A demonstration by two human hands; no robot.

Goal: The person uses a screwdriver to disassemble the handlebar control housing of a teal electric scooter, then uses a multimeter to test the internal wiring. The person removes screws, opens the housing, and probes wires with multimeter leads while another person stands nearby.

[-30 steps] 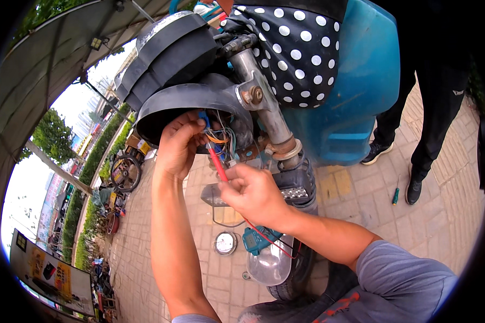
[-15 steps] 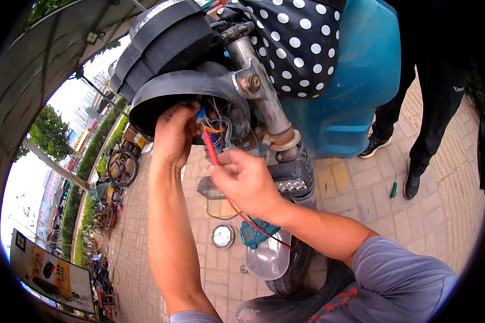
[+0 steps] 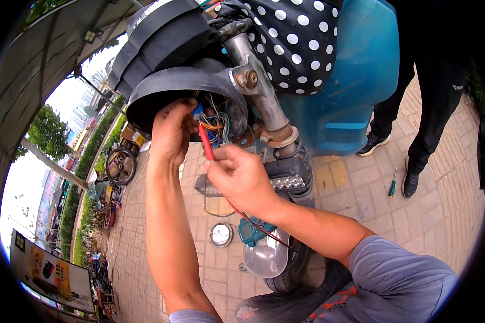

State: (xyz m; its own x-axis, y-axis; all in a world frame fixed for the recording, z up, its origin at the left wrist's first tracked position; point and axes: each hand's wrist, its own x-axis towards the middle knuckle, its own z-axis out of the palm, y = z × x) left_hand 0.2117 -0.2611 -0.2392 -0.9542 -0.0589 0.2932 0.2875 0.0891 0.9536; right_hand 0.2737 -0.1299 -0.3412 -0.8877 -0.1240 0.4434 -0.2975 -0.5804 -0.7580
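Note:
My left hand point(image 3: 173, 126) reaches into the round black headlight housing point(image 3: 170, 81), its thumb and fingers pinched at a blue wire connector point(image 3: 199, 110). Several coloured wires point(image 3: 215, 125) run out beside it. Between the thumb and fingers of my right hand point(image 3: 240, 175) is a red multimeter probe point(image 3: 206, 142), slanting up with its tip end at the connector. Whether the tip touches metal inside is too small to tell. A red lead hangs from the probe toward a teal multimeter point(image 3: 252, 231), which rests on the clear front fender point(image 3: 267, 258) below my right forearm.
A rusty fork tube point(image 3: 264, 102) and an LED light bar point(image 3: 285, 180) stand right of the wires. A round lamp point(image 3: 221, 234) lies on the paving. Farther right are a teal leg shield point(image 3: 342, 86), a green screwdriver point(image 3: 393, 185) and a standing person's legs point(image 3: 434, 118).
The bike and both hands sit slightly farther left and up in the picture. Both grips look the same, with the probe still at the blue connector.

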